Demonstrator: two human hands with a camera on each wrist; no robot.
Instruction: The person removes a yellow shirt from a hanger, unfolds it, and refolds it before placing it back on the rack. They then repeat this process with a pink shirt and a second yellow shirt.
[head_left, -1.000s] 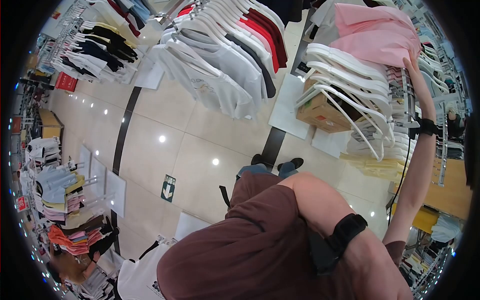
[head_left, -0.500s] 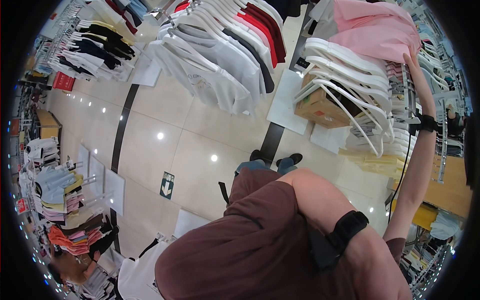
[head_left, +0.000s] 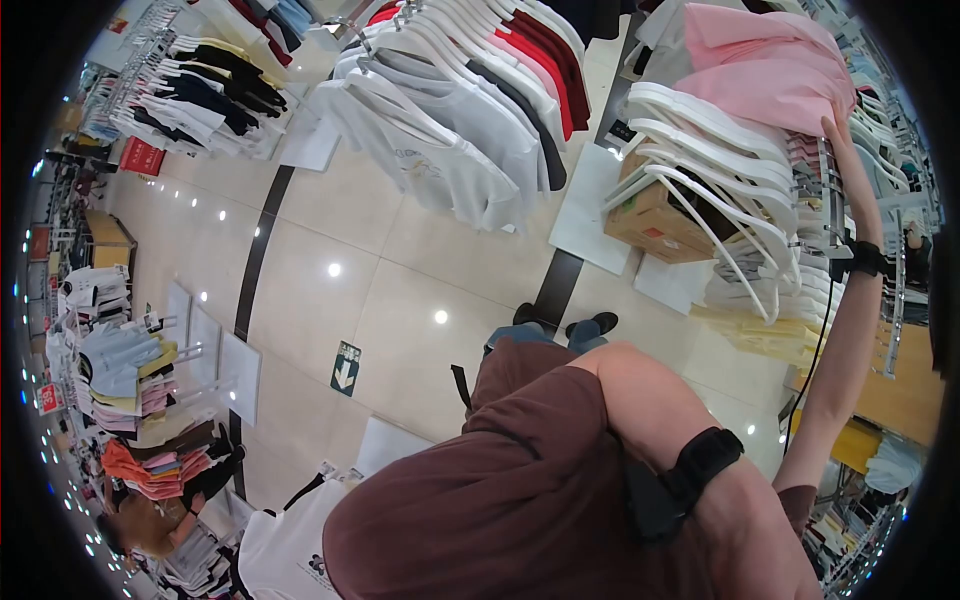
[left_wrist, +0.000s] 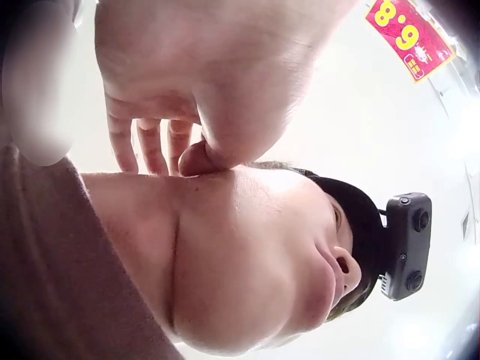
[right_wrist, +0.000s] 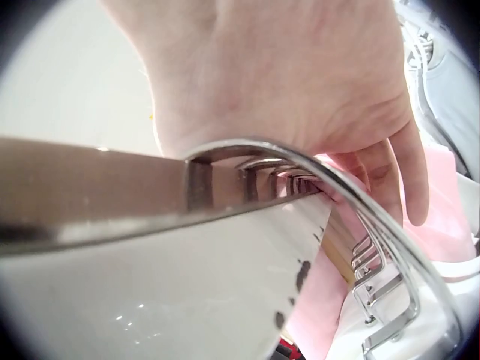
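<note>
My right hand (head_left: 847, 150) is at the edge of a pink garment (head_left: 760, 60), beside the metal rail (head_left: 832, 195) of a rack. In the right wrist view the right hand (right_wrist: 277, 75) lies over the rail (right_wrist: 90, 187) and its curved hanger hooks. Its fingers reach down, fairly straight, in front of pink cloth (right_wrist: 442, 214); the thumb is hidden. White hangers (head_left: 710, 140) hang along the rack. The left wrist view has my left hand (left_wrist: 202, 75) raised at the neck (left_wrist: 127, 206), fingers loosely bent and touching skin. The head view hides this hand.
A rack of white, grey and red shirts (head_left: 470, 120) stands ahead. Beneath the hangers is a cardboard box (head_left: 660, 220). More clothes racks (head_left: 125, 370) line the left, where another person (head_left: 150, 520) is at the lower edge. Tiled floor (head_left: 350, 250) lies between them.
The head view has shifted slightly, so the racks and floor appear a little further right. Both arms keep nearly the same pose, with the right hand still at the pink garment.
</note>
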